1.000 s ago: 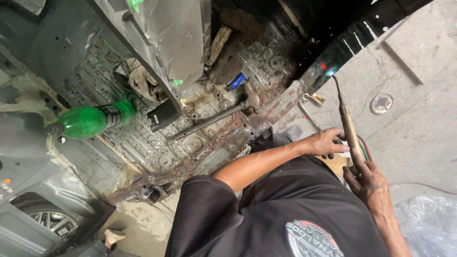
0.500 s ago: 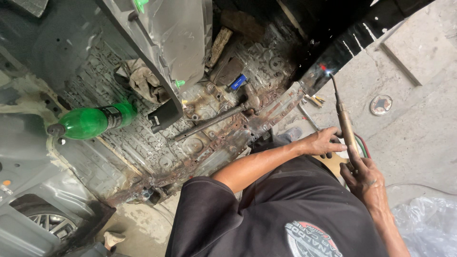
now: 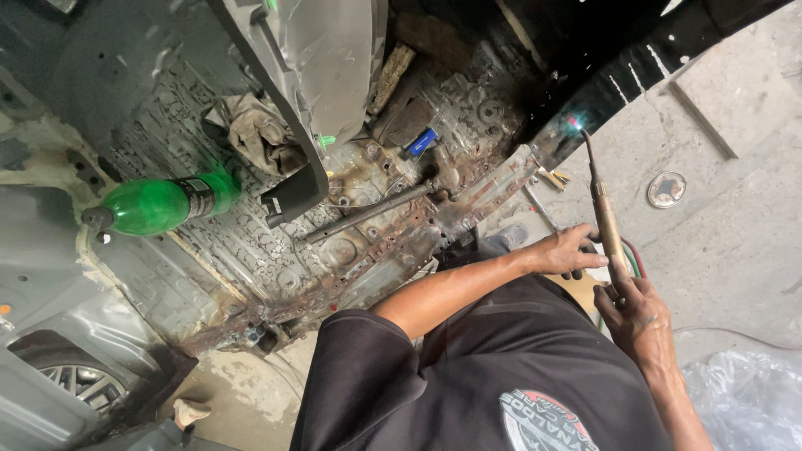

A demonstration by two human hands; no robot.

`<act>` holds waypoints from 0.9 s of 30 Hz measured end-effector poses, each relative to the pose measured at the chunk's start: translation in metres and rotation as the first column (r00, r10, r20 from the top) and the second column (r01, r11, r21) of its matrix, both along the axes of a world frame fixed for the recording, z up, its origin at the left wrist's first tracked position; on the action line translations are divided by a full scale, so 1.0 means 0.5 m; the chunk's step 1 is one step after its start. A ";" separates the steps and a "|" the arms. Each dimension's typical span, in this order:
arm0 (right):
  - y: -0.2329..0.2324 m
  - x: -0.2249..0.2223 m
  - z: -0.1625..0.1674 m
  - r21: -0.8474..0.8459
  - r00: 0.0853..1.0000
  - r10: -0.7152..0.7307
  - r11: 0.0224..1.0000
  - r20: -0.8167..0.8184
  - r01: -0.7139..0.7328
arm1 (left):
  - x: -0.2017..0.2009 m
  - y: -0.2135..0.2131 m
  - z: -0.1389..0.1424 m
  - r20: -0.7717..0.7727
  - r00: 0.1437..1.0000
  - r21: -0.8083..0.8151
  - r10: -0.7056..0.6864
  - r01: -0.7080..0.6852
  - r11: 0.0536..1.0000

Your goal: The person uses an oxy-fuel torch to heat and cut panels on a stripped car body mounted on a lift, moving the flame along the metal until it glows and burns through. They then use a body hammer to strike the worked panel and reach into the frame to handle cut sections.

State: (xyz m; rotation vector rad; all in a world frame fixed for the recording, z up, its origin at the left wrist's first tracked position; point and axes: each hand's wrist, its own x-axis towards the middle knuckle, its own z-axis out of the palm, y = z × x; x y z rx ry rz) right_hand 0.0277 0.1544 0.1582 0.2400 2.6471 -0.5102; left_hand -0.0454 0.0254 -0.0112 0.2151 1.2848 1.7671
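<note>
The right hand (image 3: 639, 311) grips a brass torch (image 3: 606, 219), its tip lit near the black car sill (image 3: 635, 79). The left hand (image 3: 566, 250) curls beside the torch's shaft, touching it.

The brass-coloured metal torch (image 3: 607, 225) has a dark thin tip. The round plastic bottle (image 3: 163, 203) is bright green. The metal car floor (image 3: 368, 242) is rusty brown, the small flat object (image 3: 422, 141) blue.

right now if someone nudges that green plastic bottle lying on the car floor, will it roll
Probably: the green plastic bottle lies on its side, round-bodied, so it may roll. It seems light and fairly stiff, though the ribbed, rusty floor panel could check it.
</note>
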 end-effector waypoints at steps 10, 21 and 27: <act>-0.008 -0.031 -0.020 -0.011 0.999 0.035 0.999 -0.035 -0.035 | -0.018 -0.011 0.005 0.002 0.999 -0.014 0.050 -0.050 0.999; -0.003 -0.032 -0.023 -0.036 0.998 0.021 0.999 -0.061 -0.023 | -0.022 -0.004 0.005 0.020 0.997 -0.011 0.069 -0.069 0.998; -0.016 -0.039 -0.002 -0.060 1.000 -0.020 0.998 -0.021 0.019 | -0.019 0.000 0.004 -0.003 0.998 -0.016 0.070 -0.070 0.997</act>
